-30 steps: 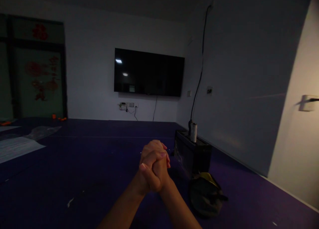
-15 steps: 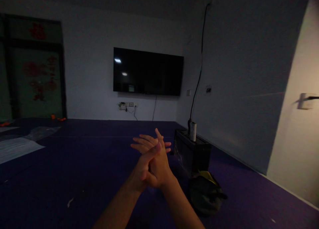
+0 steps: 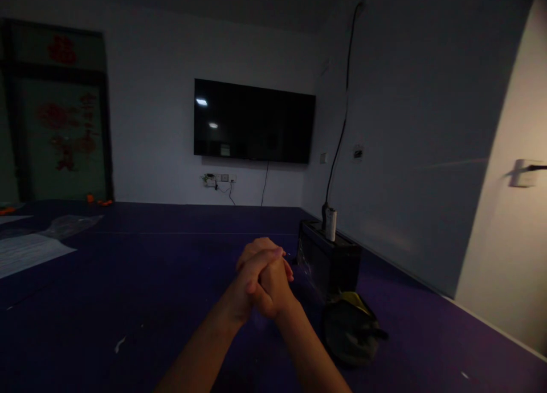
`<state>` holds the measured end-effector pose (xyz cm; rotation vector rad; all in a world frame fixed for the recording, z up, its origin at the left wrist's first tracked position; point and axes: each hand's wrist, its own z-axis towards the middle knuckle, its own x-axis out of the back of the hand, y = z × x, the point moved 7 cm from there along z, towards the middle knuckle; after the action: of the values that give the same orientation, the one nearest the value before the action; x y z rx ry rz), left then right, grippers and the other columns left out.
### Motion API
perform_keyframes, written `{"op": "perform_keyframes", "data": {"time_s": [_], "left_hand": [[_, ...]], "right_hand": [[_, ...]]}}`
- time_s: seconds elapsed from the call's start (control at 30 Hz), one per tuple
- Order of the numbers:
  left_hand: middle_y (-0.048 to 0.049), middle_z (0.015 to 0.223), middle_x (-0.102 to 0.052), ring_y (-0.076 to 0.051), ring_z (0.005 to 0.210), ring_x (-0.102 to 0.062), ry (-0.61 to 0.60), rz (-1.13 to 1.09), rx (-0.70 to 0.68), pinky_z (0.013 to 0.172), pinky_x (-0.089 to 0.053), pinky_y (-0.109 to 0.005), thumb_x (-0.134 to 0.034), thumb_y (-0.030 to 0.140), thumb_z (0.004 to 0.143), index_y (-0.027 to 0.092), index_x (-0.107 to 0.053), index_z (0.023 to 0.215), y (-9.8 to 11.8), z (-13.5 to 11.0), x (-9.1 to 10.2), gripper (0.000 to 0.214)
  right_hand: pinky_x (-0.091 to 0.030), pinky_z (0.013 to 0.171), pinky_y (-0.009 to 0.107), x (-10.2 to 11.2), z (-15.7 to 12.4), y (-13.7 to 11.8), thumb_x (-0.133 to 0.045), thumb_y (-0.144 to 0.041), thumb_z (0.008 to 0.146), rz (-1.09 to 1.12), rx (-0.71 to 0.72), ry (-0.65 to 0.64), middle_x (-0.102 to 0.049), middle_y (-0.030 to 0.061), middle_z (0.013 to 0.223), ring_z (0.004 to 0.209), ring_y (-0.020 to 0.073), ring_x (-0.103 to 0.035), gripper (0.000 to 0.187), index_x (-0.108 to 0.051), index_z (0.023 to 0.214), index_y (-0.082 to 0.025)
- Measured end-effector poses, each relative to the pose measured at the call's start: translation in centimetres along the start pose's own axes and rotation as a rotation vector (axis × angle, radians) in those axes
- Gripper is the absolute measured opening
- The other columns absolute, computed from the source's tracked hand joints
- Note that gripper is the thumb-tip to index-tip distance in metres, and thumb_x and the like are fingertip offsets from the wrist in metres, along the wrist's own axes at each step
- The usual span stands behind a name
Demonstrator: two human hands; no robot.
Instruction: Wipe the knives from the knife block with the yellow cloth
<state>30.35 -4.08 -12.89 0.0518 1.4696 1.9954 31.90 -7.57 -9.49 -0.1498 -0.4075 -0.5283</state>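
Observation:
My left hand [image 3: 244, 286] and my right hand [image 3: 276, 287] are clasped together in front of me, low in the middle of the head view. Their fingers are interlaced and folded down, each hand closed around the other. The left thumb lies across the top, over the right hand. Both forearms reach up from the bottom edge. No object shows between the palms, though their inner sides are hidden. Just right of the hands, and apart from them, stands a black box [image 3: 328, 267] on the purple surface [image 3: 162, 307].
A slim pale device [image 3: 330, 225] stands on the box beside a black cable [image 3: 342, 134] running up the wall. An open dark bag [image 3: 352, 336] with a yellow inside sits in front. Papers [image 3: 32, 253] lie left; a television [image 3: 254, 122] hangs ahead.
The fingers, stretched out and spread half a second ago, have folded down into a clasp. The forearms have hardly moved, and the view has tilted very slightly.

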Motion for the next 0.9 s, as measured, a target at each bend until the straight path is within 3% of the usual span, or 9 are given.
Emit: {"op": "perform_keyframes", "data": {"time_s": [0.07, 0.17, 0.3, 0.37, 0.47, 0.53, 0.67, 0.77, 0.9], "left_hand": [[-0.0052, 0.075, -0.064, -0.022, 0.081, -0.060, 0.069, -0.003, 0.002, 0.078, -0.041, -0.036, -0.061, 0.042, 0.066, 0.017, -0.062, 0.077, 1.2, 0.3, 0.9, 0.027], [-0.0085, 0.094, -0.065, -0.025, 0.099, -0.056, 0.264, 0.007, -0.019, 0.088, -0.037, -0.040, -0.055, 0.047, 0.070, 0.017, -0.061, 0.088, 3.9, 0.1, 4.2, 0.035], [-0.0106, 0.108, -0.062, -0.025, 0.106, -0.053, 0.508, 0.063, -0.148, 0.089, -0.038, -0.039, -0.047, 0.046, 0.074, 0.016, -0.058, 0.099, 9.1, -1.7, 9.7, 0.040], [-0.0100, 0.109, -0.062, -0.023, 0.107, -0.053, 0.646, 0.061, -0.226, 0.090, -0.039, -0.037, -0.045, 0.043, 0.075, 0.016, -0.058, 0.095, 11.3, -3.3, 12.3, 0.036], [-0.0089, 0.109, -0.061, -0.023, 0.108, -0.052, 0.814, 0.021, -0.302, 0.096, -0.035, -0.038, -0.046, 0.041, 0.076, 0.016, -0.058, 0.087, 13.0, -5.3, 15.2, 0.031], [-0.0072, 0.104, -0.063, -0.022, 0.109, -0.051, 0.901, -0.003, -0.327, 0.097, -0.034, -0.038, -0.047, 0.039, 0.076, 0.016, -0.058, 0.082, 13.3, -6.3, 16.9, 0.026], [0.0018, 0.082, -0.066, -0.016, 0.099, -0.056, 0.995, 0.026, -0.348, 0.089, -0.039, -0.030, -0.051, 0.023, 0.075, 0.019, -0.057, 0.072, 13.2, -6.9, 19.1, 0.007], [0.0053, 0.066, -0.063, -0.012, 0.084, -0.058, 1.051, 0.023, -0.336, 0.078, -0.041, -0.024, -0.057, 0.018, 0.071, 0.019, -0.055, 0.066, 13.1, -6.9, 19.4, 0.005], [0.0054, 0.061, -0.060, -0.009, 0.070, -0.056, 1.074, -0.026, -0.309, 0.071, -0.040, -0.022, -0.059, 0.019, 0.072, 0.016, -0.053, 0.061, 12.9, -6.8, 18.5, 0.012]], "right_hand": [[-0.041, 0.080, 0.044, 0.6, 0.5, 0.1, -0.007, -0.068, 0.079, -0.005, 0.015, -0.029, -0.063, 0.0093, 0.078, 0.080, 0.0247, -0.057, 0.076, -0.065, 0.085, -0.018], [-0.024, 0.099, 0.050, 2.6, 0.9, 1.6, -0.014, -0.062, 0.084, -0.118, 0.001, 0.014, -0.060, 0.0064, 0.112, 0.108, 0.0266, -0.049, 0.064, -0.054, 0.116, -0.025], [-0.029, 0.097, 0.049, 8.4, -0.8, 7.5, -0.032, -0.049, 0.087, -0.325, -0.303, 0.386, -0.050, 0.0073, 0.128, 0.118, 0.0252, -0.042, 0.046, -0.048, 0.123, -0.025], [-0.028, 0.098, 0.048, 11.2, -3.0, 10.6, -0.036, -0.052, 0.085, -0.449, -0.483, 0.584, -0.045, 0.0142, 0.131, 0.121, 0.0263, -0.039, 0.055, -0.046, 0.125, -0.016], [-0.026, 0.100, 0.049, 13.3, -6.4, 14.7, -0.042, -0.062, 0.076, -0.569, -0.714, 0.682, -0.034, 0.0221, 0.137, 0.128, 0.0306, -0.027, 0.079, -0.035, 0.132, -0.007], [-0.023, 0.101, 0.051, 13.9, -8.6, 16.8, -0.047, -0.068, 0.068, -0.604, -0.846, 0.710, -0.029, 0.0244, 0.139, 0.130, 0.0335, -0.021, 0.093, -0.029, 0.135, -0.006], [-0.020, 0.096, 0.061, 13.4, -12.0, 19.6, -0.055, -0.075, 0.053, -0.568, -1.088, 0.692, -0.017, 0.0235, 0.143, 0.130, 0.0384, -0.017, 0.111, -0.019, 0.139, -0.016], [-0.018, 0.095, 0.064, 12.8, -13.2, 20.4, -0.056, -0.076, 0.049, -0.525, -1.155, 0.672, -0.016, 0.0225, 0.144, 0.130, 0.0385, -0.017, 0.114, -0.015, 0.140, -0.020], [-0.016, 0.096, 0.065, 12.4, -13.4, 20.6, -0.056, -0.074, 0.052, -0.515, -1.162, 0.650, -0.016, 0.0222, 0.144, 0.130, 0.0384, -0.016, 0.115, -0.009, 0.140, -0.019]]}}
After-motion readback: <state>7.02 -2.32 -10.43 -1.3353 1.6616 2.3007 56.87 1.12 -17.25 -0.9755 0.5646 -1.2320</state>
